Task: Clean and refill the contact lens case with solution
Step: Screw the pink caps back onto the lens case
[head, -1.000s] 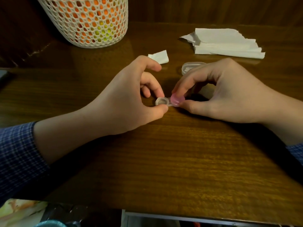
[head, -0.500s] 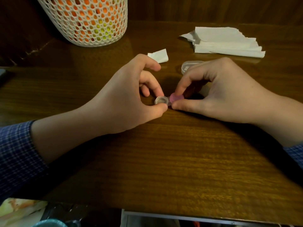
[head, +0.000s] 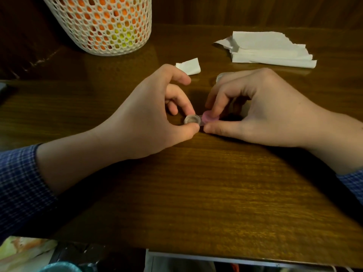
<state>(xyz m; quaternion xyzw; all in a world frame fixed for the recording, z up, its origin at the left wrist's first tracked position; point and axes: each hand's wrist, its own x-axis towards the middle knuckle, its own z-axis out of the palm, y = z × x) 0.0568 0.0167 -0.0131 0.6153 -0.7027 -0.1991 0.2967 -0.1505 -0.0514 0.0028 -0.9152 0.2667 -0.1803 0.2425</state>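
A small clear contact lens case lies on the wooden table between my hands. Its left well is uncapped and open to view. My left hand pinches that well between thumb and middle finger. A pink cap sits on the right well, and my right hand grips it with thumb and forefinger. A clear lid-like piece shows just beyond my right hand's fingers, mostly hidden.
A white mesh basket with orange and yellow contents stands at the back left. A small folded tissue scrap lies behind my left hand. A stack of white paper towels lies at the back right. The table's front edge runs near the bottom.
My right fingers have shifted round the pink cap, the forefinger now lying across its top. My left hand keeps its hold on the open well. The case stays in place.
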